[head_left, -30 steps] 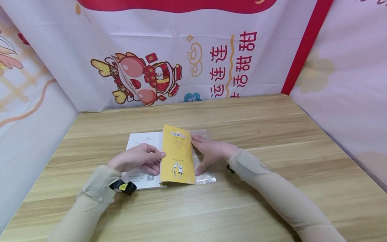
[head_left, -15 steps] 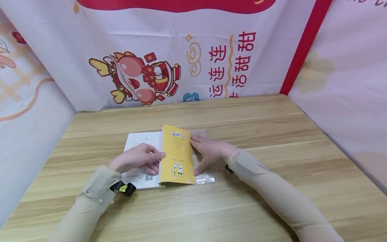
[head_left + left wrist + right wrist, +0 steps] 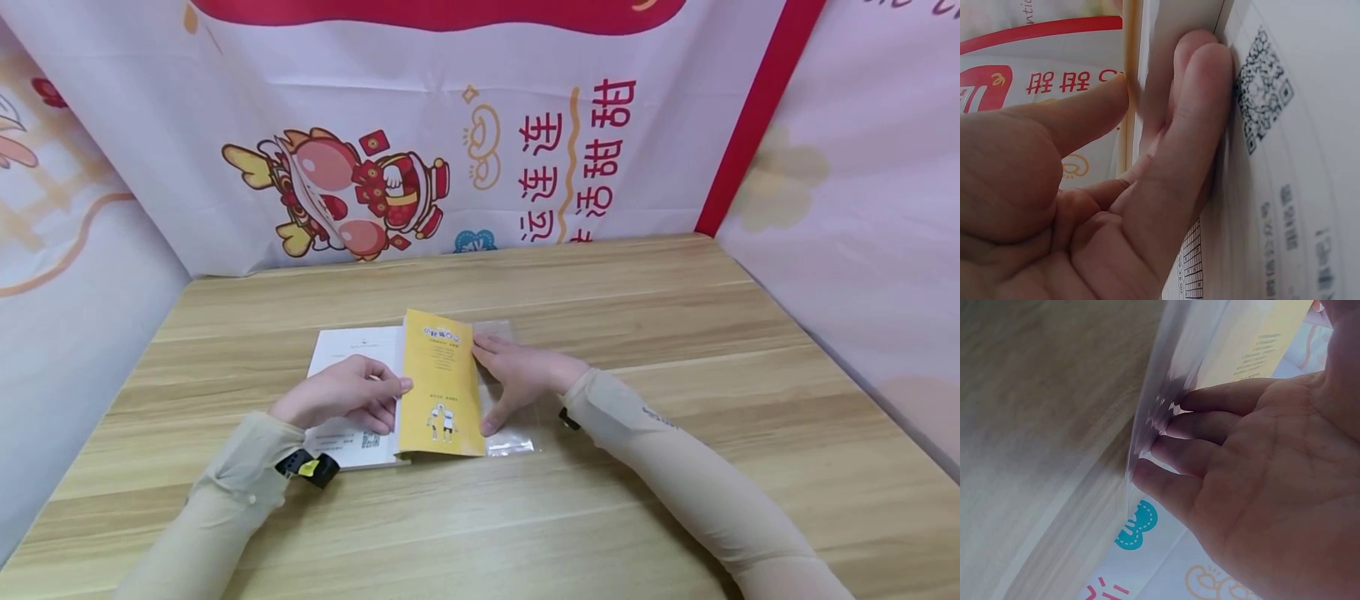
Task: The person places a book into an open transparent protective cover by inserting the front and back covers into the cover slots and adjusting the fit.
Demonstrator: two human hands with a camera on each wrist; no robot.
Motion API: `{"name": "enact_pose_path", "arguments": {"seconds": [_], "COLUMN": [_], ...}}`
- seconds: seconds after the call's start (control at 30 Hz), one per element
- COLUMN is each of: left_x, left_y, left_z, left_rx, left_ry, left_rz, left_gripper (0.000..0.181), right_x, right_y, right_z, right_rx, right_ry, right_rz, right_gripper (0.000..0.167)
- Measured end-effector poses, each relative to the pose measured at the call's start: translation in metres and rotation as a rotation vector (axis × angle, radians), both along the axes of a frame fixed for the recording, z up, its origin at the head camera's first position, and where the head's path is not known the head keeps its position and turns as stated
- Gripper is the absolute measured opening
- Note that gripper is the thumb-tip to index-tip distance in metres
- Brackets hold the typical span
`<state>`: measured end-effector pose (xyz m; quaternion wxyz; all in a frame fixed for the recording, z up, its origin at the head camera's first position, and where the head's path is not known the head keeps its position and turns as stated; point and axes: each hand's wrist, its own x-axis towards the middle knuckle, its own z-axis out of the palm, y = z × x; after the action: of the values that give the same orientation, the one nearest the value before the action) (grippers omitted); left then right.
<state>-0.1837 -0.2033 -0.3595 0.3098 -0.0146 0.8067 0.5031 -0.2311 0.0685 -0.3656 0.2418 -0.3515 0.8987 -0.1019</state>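
A book lies on the table with a white printed page [image 3: 348, 343] showing on the left and its yellow cover [image 3: 441, 371] raised at an angle on the right. My left hand [image 3: 341, 392] pinches the cover's left edge, thumb on the yellow side and fingers behind it; in the left wrist view those fingers [image 3: 1200, 87] lie between the cover and the page with the QR code. A clear plastic sleeve [image 3: 517, 443] sticks out to the right of the cover. My right hand [image 3: 528, 373] presses on this plastic with fingers spread, its fingertips by the cover's right edge.
The wood-grain table [image 3: 600, 517] extends around the book on all sides. A printed white cloth [image 3: 420, 67] with red lettering and a cartoon figure hangs at the table's back edge. More printed cloth [image 3: 847, 208] flanks the right side.
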Motion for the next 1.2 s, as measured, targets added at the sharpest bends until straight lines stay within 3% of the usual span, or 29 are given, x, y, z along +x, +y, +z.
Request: {"name": "enact_pose_path", "arguments": {"seconds": [1.2], "left_x": [0.0003], "left_y": [0.0003], "left_z": [-0.0008], "left_rx": [-0.021], "left_ry": [0.018], "left_rz": [-0.015], "left_gripper": [0.035], "right_x": [0.0011], "right_y": [0.0002], "right_z": [-0.0001], "right_rx": [-0.004], "right_ry": [-0.005], "right_rz": [0.004], "right_gripper": [0.13]}}
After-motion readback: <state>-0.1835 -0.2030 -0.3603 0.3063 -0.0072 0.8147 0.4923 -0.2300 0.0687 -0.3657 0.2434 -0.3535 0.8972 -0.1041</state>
